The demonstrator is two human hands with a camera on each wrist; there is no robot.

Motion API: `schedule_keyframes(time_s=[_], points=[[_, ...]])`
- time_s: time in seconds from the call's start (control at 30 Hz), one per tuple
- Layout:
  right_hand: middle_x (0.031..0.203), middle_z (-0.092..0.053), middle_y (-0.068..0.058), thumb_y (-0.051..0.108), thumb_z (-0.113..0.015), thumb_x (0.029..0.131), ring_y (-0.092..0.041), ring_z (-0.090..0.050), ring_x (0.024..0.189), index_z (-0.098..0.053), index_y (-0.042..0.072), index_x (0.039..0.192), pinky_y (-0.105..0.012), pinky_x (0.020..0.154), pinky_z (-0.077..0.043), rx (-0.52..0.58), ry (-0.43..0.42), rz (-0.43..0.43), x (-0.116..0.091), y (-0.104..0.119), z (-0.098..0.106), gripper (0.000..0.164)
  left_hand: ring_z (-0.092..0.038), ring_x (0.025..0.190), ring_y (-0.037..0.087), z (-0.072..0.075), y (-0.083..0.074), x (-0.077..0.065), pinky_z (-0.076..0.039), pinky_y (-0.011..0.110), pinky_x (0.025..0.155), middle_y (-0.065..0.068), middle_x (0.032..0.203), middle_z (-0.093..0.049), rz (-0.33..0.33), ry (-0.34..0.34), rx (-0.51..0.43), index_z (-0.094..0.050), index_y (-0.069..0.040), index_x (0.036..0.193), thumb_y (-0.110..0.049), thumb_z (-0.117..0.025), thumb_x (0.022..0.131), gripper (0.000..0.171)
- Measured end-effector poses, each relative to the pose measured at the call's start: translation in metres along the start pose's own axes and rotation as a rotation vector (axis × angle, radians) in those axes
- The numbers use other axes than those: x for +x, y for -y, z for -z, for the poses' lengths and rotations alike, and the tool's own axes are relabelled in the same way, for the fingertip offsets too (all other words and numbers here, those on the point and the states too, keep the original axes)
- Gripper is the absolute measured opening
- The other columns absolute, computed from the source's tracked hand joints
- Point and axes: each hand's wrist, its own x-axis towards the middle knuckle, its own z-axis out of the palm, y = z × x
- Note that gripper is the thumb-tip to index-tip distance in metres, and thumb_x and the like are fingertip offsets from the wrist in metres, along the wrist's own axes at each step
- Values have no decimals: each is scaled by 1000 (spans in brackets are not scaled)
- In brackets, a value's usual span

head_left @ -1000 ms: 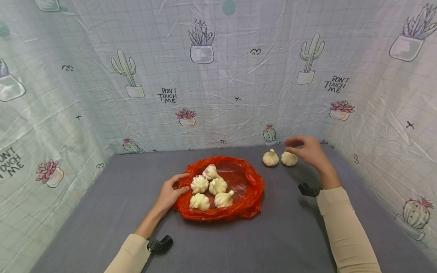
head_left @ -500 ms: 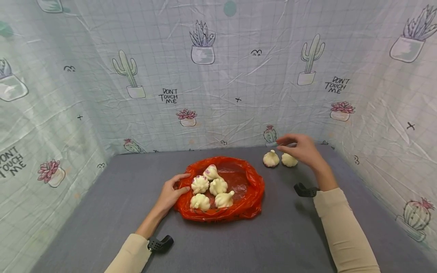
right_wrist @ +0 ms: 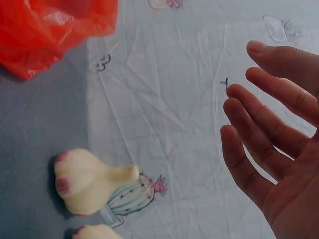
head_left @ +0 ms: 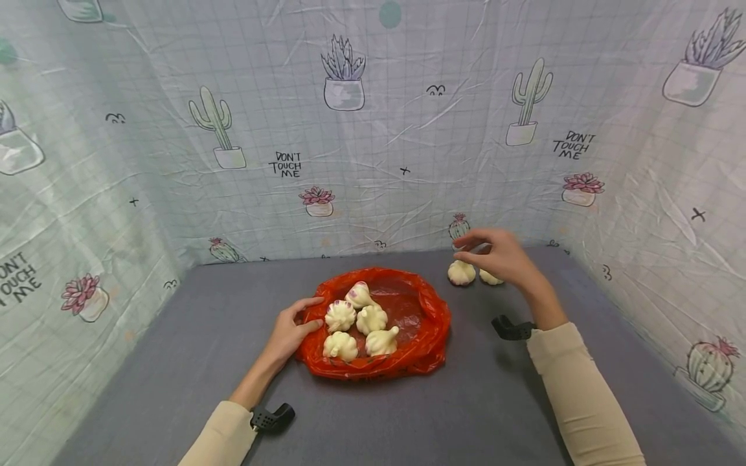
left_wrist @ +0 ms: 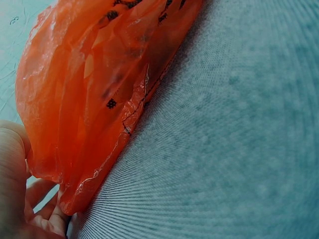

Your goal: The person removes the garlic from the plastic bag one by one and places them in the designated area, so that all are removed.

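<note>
A pale cloth backdrop (head_left: 384, 142), gridded and printed with potted plants, rises behind the red bag (head_left: 434, 307) and along both sides of it. The grey table (head_left: 239, 285) stretches under and around the bag, which sits between the two hands, its mouth facing up and its rim loosely folded. Beige sleeves (head_left: 583, 388) reach in from in front of the bag, one to its left and one to its right. The left hand (head_left: 291, 329) is at the bag's left edge, thumb and fingers holding the plastic; folds cover some fingertips, so how tightly it pinches is hard to say. The right hand (head_left: 495, 251) is raised behind the bag and to its right, fingers apart and gently bent. Black wrist devices (head_left: 274, 417) sit by the cuffs, one in front of the bag to its left, one to its right. Five garlic bulbs (head_left: 371, 319) lie in the bag, gathered toward its left half, near the left hand. Two more bulbs (head_left: 462, 274) rest side by side on the table, behind the bag to its right, just below the right hand. "DON'T TOUCH ME" lettering (head_left: 288, 165) reads clearly on the backdrop behind the bag, to its left and again to its right, while black marks (left_wrist: 110, 103) on the bag's crinkled side are too broken up to read
</note>
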Motion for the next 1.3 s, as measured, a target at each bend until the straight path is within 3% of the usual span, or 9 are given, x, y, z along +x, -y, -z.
schedule_keyframes(time_s=[0.3,0.47,0.63,0.93,1.3], points=[[114,-76,-10,23,-76,95,-23,-71,99,-75,11,119,-42,88,-59,-8,36,54,3,14,-13,27,-65,110,22,0,0,-1,-54,20,84,18,137,-65,-2,-5,13,-65,-10,139,-5,-73,92,48],[113,-76,-8,23,-77,94,-22,-70,99,-76,11,117,-42,89,-58,-1,74,58,3,22,-20,27,-65,106,18,1,1,0,-54,21,84,19,137,-65,-8,-3,19,-65,-9,138,-4,-73,92,47],[110,-77,-8,18,-80,91,-22,-72,96,-77,9,114,-46,86,-61,0,85,116,5,28,-28,25,-66,104,14,1,1,1,-55,21,83,20,137,-64,-9,-2,16,-65,-9,139,-4,-73,92,47],[107,-77,-5,14,-82,88,-18,-72,91,-77,11,110,-36,81,-61,32,131,182,6,38,-40,23,-66,105,15,2,0,-2,-54,21,84,18,139,-64,-2,-1,9,-65,-10,139,-5,-73,92,48],[105,-76,1,22,-80,91,-11,-69,88,-76,15,113,-36,82,-60,43,232,198,6,47,-57,24,-66,104,14,0,0,-1,-55,21,83,18,137,-65,6,-4,15,-65,-11,138,-6,-73,92,47]])
